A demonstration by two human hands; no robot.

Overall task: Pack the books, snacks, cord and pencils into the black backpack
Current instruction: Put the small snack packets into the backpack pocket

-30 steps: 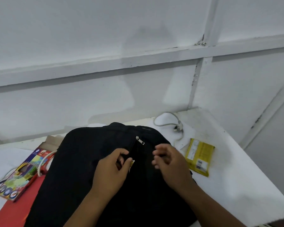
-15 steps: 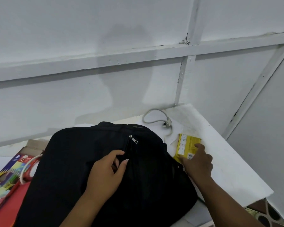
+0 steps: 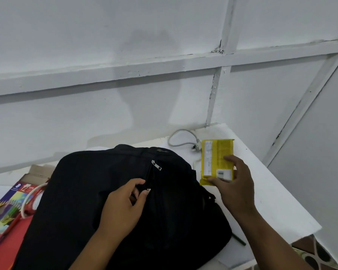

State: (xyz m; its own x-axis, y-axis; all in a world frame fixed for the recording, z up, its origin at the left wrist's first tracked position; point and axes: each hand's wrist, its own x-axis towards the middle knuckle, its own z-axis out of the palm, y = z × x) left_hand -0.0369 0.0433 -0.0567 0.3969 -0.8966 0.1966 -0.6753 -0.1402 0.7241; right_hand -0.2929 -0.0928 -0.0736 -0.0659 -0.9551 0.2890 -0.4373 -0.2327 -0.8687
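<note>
Now right hand [image 3: 235, 189] around snack packet [image 3: 217, 158]

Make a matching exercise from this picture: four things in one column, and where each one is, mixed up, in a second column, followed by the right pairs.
Things
1. yellow snack packet
2. black backpack
3. white cord
4. coloured pencil box

Places
A. at the left edge of the table, beside the backpack
B. near the wall, behind the snack packet
C. held in the right hand
D. in the middle of the table, under the left hand

Pairs: 1-C, 2-D, 3-B, 4-A
</note>
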